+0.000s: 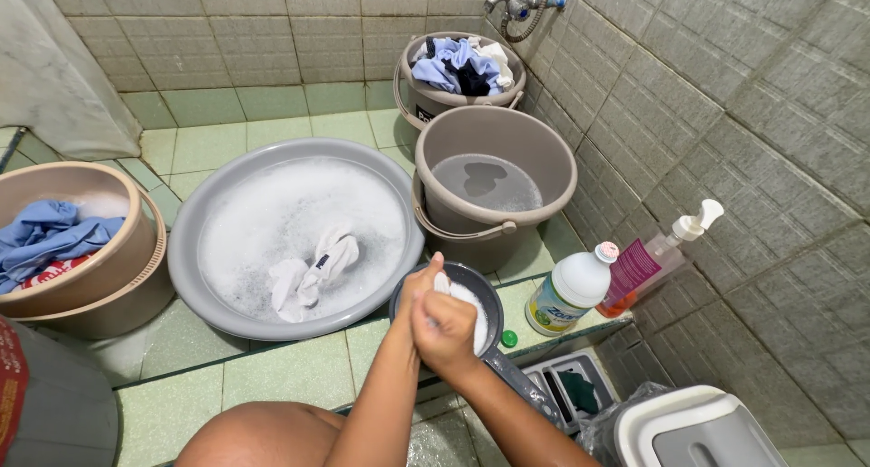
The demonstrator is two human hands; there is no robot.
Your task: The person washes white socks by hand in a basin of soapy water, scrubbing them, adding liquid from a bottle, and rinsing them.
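My left hand and my right hand are pressed together around a small white cloth, squeezing it over a dark dipper with a long handle. Foam lies in the dipper. Just left of my hands stands a wide grey basin full of suds, with a twisted white garment lying in it.
A grey bucket of water stands behind the dipper, another bucket with clothes behind that under a tap. A tan tub with blue clothes is left. A white bottle, a pump bottle and a green cap sit right.
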